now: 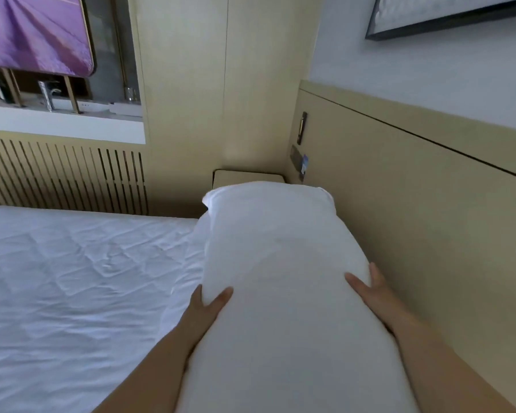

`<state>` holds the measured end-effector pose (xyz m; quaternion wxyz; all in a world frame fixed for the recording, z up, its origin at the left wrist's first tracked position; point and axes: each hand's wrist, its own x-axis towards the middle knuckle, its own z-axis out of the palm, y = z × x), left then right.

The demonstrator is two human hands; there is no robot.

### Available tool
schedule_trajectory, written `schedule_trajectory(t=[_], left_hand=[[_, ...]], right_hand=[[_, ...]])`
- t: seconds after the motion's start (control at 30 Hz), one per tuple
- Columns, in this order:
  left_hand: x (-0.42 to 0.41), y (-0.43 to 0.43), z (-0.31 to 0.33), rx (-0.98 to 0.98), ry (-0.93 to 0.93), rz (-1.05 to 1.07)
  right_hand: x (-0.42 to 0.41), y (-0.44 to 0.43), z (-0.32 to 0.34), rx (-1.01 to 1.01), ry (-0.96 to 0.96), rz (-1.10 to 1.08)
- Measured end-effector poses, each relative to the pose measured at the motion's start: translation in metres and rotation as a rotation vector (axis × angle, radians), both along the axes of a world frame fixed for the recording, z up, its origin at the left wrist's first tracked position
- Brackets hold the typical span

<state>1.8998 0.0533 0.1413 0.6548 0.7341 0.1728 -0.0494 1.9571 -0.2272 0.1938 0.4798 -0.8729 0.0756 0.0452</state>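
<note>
Pillow gripped between left hand and right hand, beside headboard.

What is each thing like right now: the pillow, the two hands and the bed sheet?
pillow: plump, held at both sides, beside the headboard.
left hand: grips the pillow's left side, thumb on top.
right hand: grips the pillow's right side.
bed sheet: spread out, wrinkled.
bedside table: partly hidden behind the pillow.
</note>
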Motion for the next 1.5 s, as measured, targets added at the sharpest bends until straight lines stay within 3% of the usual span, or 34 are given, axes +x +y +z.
schedule_trajectory(t=[0.17,0.27,0.37,0.6,0.77,0.87,1.0,1.13,1.23,1.3,1.37,1.43,1.5], left_hand=[[0.017,0.0,0.003,-0.101,0.008,-0.039],[0.023,0.0,0.009,-0.219,0.053,0.054],[0.034,-0.006,0.016,-0.148,-0.083,0.075],[0.049,-0.03,0.047,0.145,-0.423,0.011],[0.083,-0.021,0.09,0.15,-0.579,-0.012],[0.094,-0.003,0.088,0.11,-0.473,-0.063],[0.075,0.017,0.047,0.133,-0.04,-0.06],[0.03,0.013,0.032,-0.069,0.042,-0.045],[0.002,0.008,0.023,-0.093,0.069,-0.092],[-0.008,0.007,0.015,-0.087,0.075,-0.085],[-0.018,0.006,0.016,-0.096,0.081,-0.06],[-0.026,0.007,0.014,-0.142,0.098,-0.036],[-0.038,0.012,0.007,-0.152,0.108,-0.048]], right_hand=[[0.016,-0.013,-0.013,0.107,0.049,-0.054],[0.021,-0.016,-0.016,0.189,0.089,-0.116],[0.022,-0.012,-0.012,0.24,0.077,-0.095],[0.01,0.01,0.023,0.277,-0.175,-0.01],[0.038,0.012,0.077,0.197,-0.379,-0.004],[0.061,0.009,0.074,0.191,-0.346,0.005],[0.076,0.007,0.016,-0.101,-0.076,0.045],[0.073,0.008,-0.014,-0.298,0.04,-0.001],[0.06,0.016,0.0,-0.502,0.113,-0.082],[0.045,0.043,0.023,-0.654,-0.032,-0.094],[0.024,0.085,0.041,-0.663,-0.271,0.083],[0.0,0.121,0.033,-0.754,-0.293,0.376],[-0.012,0.131,0.011,-0.903,-0.234,0.476]])
